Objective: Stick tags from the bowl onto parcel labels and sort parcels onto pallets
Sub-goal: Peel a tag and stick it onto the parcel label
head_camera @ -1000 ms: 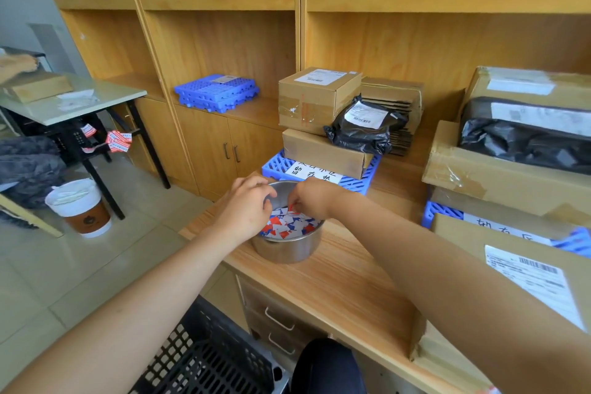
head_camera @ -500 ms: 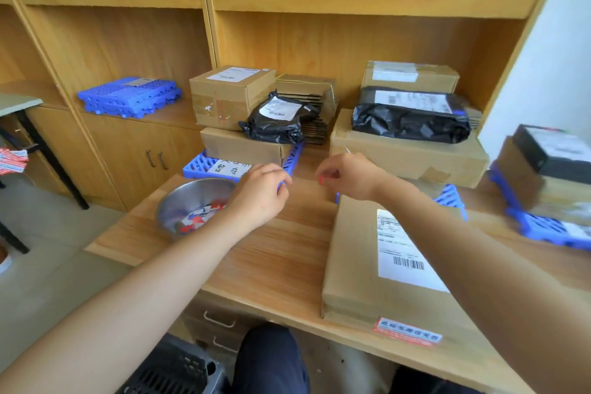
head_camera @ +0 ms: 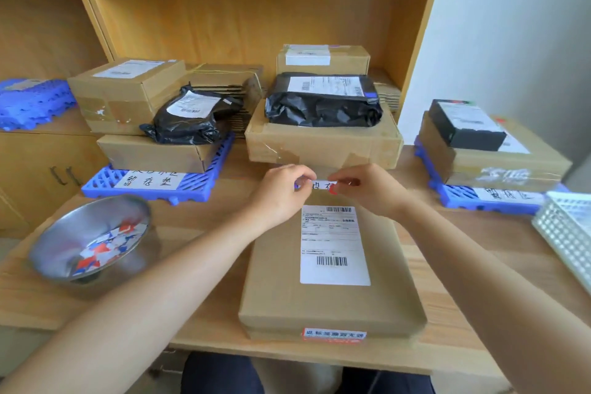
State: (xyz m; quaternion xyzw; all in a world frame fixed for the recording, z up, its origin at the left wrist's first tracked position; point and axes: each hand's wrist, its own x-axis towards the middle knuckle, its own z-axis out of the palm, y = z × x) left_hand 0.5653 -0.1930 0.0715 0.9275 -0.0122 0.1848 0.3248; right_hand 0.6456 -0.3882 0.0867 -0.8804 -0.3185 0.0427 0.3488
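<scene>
A flat cardboard parcel lies on the desk in front of me, its white shipping label facing up. Over the parcel's far end my left hand and my right hand meet, fingertips pinched. A small red tag shows at my right fingertips, and my left fingertips pinch close beside it. The steel bowl, at the left, holds several red, blue and white tags.
A blue pallet at the back left and another at the right carry stacked boxes and black bags. More parcels are piled behind my hands. A white mesh basket stands at the right edge. Spare pallets lie far left.
My hands have left the bowl and moved right to the far end of the flat parcel, with a red tag in the fingers. My head has turned right and looks down at the parcel.
</scene>
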